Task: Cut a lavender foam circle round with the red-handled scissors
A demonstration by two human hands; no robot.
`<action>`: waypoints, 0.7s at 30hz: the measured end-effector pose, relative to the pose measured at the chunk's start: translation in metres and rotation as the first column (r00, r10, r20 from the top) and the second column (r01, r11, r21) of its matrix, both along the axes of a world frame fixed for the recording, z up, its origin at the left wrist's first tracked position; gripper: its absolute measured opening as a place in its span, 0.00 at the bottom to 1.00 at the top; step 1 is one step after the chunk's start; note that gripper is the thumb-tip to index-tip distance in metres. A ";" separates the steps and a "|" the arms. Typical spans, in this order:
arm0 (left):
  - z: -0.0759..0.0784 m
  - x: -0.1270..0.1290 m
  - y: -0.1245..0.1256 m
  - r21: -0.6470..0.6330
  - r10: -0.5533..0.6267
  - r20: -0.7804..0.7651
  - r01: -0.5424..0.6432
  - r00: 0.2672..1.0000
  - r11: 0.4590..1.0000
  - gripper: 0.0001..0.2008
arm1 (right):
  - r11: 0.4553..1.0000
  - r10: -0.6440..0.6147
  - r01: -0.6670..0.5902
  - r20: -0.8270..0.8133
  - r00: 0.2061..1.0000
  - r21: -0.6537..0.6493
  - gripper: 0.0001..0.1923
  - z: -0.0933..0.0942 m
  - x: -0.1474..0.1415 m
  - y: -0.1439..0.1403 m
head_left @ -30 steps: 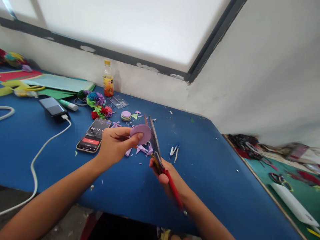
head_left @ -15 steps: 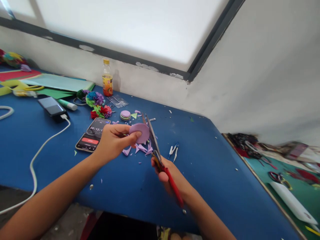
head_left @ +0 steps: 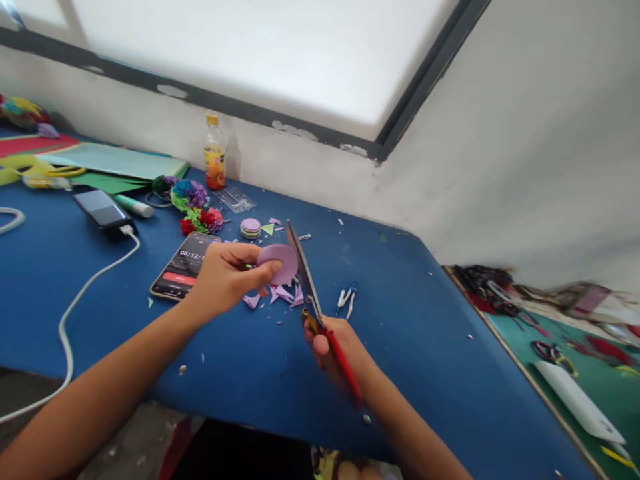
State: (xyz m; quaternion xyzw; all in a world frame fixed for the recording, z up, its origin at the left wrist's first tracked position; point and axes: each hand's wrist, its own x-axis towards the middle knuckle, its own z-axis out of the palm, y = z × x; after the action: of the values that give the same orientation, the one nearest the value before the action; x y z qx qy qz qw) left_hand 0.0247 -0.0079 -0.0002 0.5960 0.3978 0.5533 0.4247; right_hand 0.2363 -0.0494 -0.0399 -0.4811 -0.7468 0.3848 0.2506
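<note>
Between thumb and fingers, my left hand (head_left: 227, 273) pinches a round purple paper disc (head_left: 284, 262). My right hand (head_left: 333, 343) is closed around the red handles of a pair of scissors (head_left: 311, 283). Their blades point up and away, close together, right beside the disc's right edge; whether they touch it I cannot tell. Purple paper scraps (head_left: 283, 293) lie on the blue table under the disc. A small stack of cut paper discs (head_left: 251, 228), purple on top, sits just behind my left hand.
A phone showing a timer (head_left: 183, 267) lies by my left wrist. Farther left is a second phone (head_left: 103, 209) with a white cable. A compass (head_left: 346, 299) lies right of the scissors. Behind are ruffled paper flowers (head_left: 195, 207), a juice bottle (head_left: 215, 157) and coloured sheets (head_left: 110, 162).
The scissor blades, slightly apart before, have come together. Both hands and the disc stay in nearly the same place.
</note>
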 end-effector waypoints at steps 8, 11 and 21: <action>-0.008 0.001 0.003 -0.135 -0.347 -0.130 0.330 0.929 0.934 0.07 | 0.987 -0.134 0.110 -0.229 0.964 -0.118 0.35 0.009 -0.005 -0.002; -0.013 0.007 0.000 -0.224 -0.533 -0.197 0.492 0.823 0.842 0.05 | 0.971 -0.223 0.192 -0.255 0.941 -0.140 0.25 0.015 -0.011 -0.009; -0.021 0.022 -0.006 -0.116 -0.307 -0.073 0.298 0.949 0.948 0.09 | 0.983 -0.182 0.168 -0.279 0.943 -0.071 0.24 0.011 -0.015 -0.012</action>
State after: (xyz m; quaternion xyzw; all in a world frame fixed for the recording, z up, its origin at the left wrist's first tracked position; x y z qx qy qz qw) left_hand 0.0471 -0.0138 -0.0207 0.6516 0.3484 0.4328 0.5165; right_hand 0.2208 -0.0612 -0.0289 -0.4907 -0.6483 0.4433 0.3774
